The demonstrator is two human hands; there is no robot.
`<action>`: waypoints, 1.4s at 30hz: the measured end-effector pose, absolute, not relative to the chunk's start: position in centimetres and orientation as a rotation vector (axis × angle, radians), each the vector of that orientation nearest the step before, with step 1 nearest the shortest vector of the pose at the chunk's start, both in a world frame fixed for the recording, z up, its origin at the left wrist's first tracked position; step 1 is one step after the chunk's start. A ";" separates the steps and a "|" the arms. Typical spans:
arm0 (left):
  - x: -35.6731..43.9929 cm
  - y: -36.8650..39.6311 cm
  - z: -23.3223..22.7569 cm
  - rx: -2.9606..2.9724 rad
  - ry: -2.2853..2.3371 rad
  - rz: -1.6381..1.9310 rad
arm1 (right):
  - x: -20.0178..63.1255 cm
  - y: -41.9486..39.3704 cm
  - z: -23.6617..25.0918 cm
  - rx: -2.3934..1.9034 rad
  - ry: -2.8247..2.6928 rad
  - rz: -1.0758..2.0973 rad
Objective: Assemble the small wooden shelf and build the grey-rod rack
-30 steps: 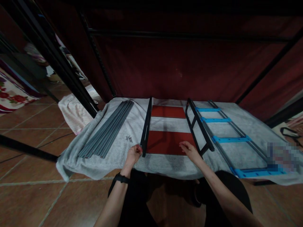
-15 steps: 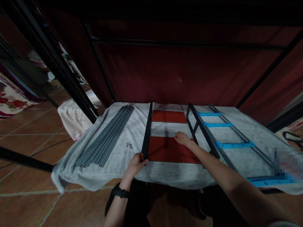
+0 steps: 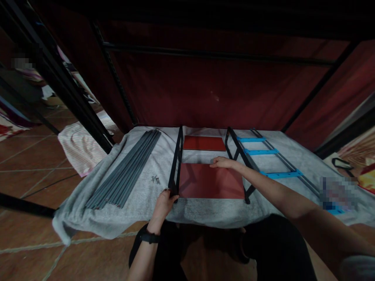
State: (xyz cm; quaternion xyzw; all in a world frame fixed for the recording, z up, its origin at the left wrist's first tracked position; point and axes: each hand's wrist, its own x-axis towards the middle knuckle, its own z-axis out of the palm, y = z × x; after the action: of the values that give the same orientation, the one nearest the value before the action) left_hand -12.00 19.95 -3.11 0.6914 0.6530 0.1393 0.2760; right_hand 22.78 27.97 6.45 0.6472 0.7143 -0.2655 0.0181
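Note:
My left hand (image 3: 164,203) is closed round the near end of the left black metal frame (image 3: 176,158). My right hand (image 3: 222,162) pinches the far edge of the nearer red panel (image 3: 202,187). That panel spans the gap between the left frame and the right black metal frame (image 3: 238,147), its far edge looking slightly raised. A second, smaller red panel (image 3: 203,143) lies behind it between the same frames. Several small screws (image 3: 156,179) rest on the grey blanket (image 3: 143,203) left of the frames.
A bundle of long grey tubes (image 3: 124,171) lies at the left. To the right are grey tubes joined by blue crosspieces (image 3: 261,152). A dark red curtain (image 3: 187,86) hangs behind, and a black post (image 3: 73,89) rises at the left.
My right hand now grips the nearer panel's far edge, which has risen a little and looks lighter. The left frame now leans more upright, with my left hand still at its near end.

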 end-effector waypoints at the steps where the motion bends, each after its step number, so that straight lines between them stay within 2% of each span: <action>1: -12.0 20.0 -3.0 1.850 1.746 0.369 | 22.9 27.5 6.9 2.016 2.243 -0.843; 7: -11.8 20.0 -2.9 1.789 1.709 0.459 | 23.1 24.0 9.5 1.972 2.444 -0.839; 13: -11.8 19.7 -2.7 1.749 1.681 0.527 | 22.7 20.0 10.2 1.906 2.592 -0.460; 16: -11.9 19.5 -2.8 1.762 1.683 0.538 | 22.4 18.9 9.7 1.980 2.575 -0.383; 23: -11.7 19.4 -3.0 1.826 1.736 0.515 | 22.4 18.4 8.9 2.102 2.579 -0.382; 33: -10.9 19.4 -3.9 1.890 1.779 0.566 | 27.6 17.6 10.2 1.643 2.693 -0.651; 42: -11.4 20.2 -4.7 1.802 1.654 0.648 | 30.3 18.5 11.1 1.586 2.578 -0.658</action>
State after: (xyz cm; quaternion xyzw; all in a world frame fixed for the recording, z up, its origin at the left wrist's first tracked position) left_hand -11.44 20.20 -4.73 0.6791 0.6235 0.2441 0.3009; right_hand 30.32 18.54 11.10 0.5120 0.8320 -0.2124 0.0221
